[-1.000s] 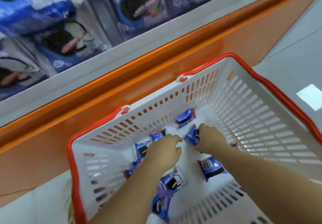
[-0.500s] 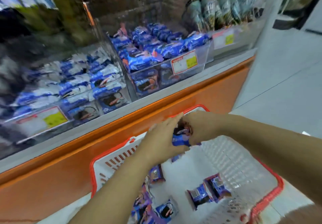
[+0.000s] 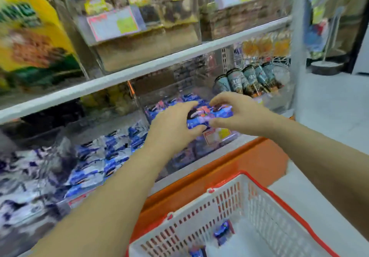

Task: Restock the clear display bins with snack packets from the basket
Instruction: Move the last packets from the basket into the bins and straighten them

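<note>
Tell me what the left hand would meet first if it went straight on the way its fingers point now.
The left hand points at the blue packets it grips; just beyond them comes the right hand, though blur makes depth uncertain.

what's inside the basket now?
Inside the basket, a blue packet lies by the far wall and a second packet shows at the frame's bottom edge. Its near part is out of frame; others cannot be seen.

bright, motion-blurred, worst at left
</note>
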